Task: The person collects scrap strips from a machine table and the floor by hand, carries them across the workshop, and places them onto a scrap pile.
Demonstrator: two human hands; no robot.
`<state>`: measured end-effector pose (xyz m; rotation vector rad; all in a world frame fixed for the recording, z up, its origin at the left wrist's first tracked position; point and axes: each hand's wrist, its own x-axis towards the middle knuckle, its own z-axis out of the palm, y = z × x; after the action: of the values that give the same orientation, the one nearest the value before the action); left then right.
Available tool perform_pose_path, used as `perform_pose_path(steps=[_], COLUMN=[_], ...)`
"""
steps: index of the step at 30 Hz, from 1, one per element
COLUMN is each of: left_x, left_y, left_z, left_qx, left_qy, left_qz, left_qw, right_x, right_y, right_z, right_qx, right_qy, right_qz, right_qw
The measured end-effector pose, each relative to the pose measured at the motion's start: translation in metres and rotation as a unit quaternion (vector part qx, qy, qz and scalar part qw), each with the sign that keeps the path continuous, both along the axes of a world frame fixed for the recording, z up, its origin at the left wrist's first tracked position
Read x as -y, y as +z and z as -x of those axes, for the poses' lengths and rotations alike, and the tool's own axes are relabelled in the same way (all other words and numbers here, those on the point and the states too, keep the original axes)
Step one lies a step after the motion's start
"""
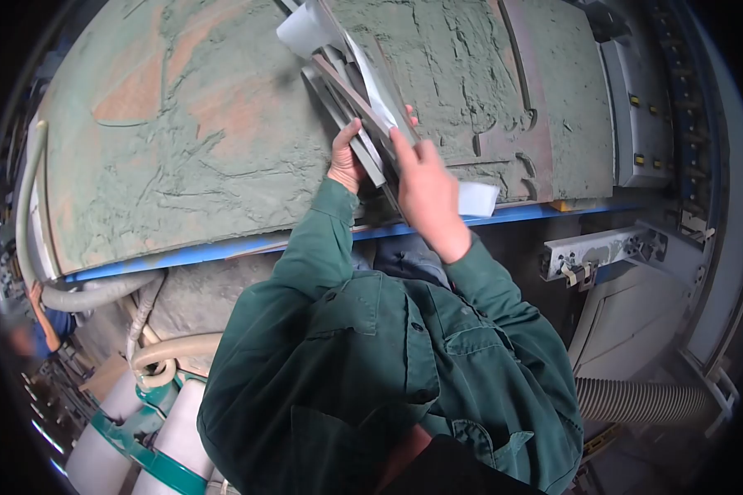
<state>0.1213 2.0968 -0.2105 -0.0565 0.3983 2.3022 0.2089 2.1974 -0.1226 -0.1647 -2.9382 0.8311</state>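
A bundle of long, thin grey strips (344,128) sits in my left hand (347,158), whose thumb lies along its left side. White paper sheets (371,87) are tucked in among the strips and curl out at the far end. From the right, my right hand (429,194) closes on a brownish strip (347,92) of the same bundle, with its fingertips on the strip's near part. A fingertip shows past the paper's right edge; whose hand it belongs to is hard to tell. The bundle is held over a large slab (248,157) with a rough, green-grey surface.
A blue edge rail (190,252) runs along the slab's near side. Another white sheet (478,199) lies by that edge. Hoses and white cylinders (173,437) stand at lower left. A metal bracket (594,252) and ribbed hose (640,399) are at right. Another person (41,322) is at far left.
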Motion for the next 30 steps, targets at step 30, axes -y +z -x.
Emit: perform_pose_path(steps=[30], left_x=[0.004], left_y=[-0.019], left_z=[-0.008], left_qx=[-0.018], left_qy=[0.014], left_qz=[0.021], left_qw=[1.0], right_x=[0.001], right_y=[0.007], right_z=[0.018], right_qx=[-0.073], right_qy=[0.133], right_qz=[-0.007], right_qw=[0.988])
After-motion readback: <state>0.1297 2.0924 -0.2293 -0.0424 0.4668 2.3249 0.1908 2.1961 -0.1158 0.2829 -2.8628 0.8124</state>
